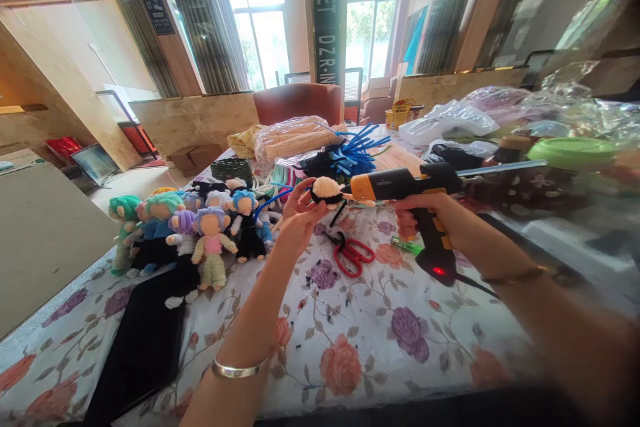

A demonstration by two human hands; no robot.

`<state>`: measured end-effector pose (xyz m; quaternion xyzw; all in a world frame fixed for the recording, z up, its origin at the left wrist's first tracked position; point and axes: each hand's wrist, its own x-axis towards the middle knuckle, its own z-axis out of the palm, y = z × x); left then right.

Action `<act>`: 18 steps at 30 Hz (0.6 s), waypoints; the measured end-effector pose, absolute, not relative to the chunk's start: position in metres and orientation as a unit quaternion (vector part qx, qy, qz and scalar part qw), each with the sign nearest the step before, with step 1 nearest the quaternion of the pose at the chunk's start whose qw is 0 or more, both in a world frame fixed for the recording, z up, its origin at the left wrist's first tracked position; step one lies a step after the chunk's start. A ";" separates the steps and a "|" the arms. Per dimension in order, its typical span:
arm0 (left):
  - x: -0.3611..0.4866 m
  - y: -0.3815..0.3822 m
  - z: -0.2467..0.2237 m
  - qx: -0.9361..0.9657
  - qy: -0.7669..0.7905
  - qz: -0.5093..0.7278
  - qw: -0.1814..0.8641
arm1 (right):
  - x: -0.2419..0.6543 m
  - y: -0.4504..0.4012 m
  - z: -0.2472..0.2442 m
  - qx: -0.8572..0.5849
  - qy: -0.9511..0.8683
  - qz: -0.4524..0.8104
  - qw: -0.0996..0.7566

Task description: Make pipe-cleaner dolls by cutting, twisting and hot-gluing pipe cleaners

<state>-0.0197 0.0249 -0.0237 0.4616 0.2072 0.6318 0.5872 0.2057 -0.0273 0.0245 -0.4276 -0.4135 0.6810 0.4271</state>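
Between the fingers of my left hand [300, 217] is a small doll piece [327, 190], cream-coloured and ridged on top with a black part below. My right hand [425, 210] grips the handle of a black and yellow hot glue gun [400, 182], a red light glowing at its base. The gun's nozzle points left and meets or nearly meets the doll piece; I cannot tell which. A clear glue stick [503, 168] juts from the gun's rear. Below my hands lie red-handled scissors [353, 257] and a green lighter-like item [406, 245].
Several finished yarn dolls [213, 243] stand at the left beside a black tablet-like slab [145, 340]. Blue fuzzy stems [355, 157] and wrapped cream bundles [295, 137] lie behind. Plastic bags [450, 120] and a green bowl-like lid [573, 152] crowd the right. A flowered cloth [365, 327] covers the table.
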 end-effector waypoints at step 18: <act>-0.020 0.024 -0.023 0.486 0.197 0.625 0.578 | 0.207 -0.026 0.027 -0.421 -0.519 0.613 0.422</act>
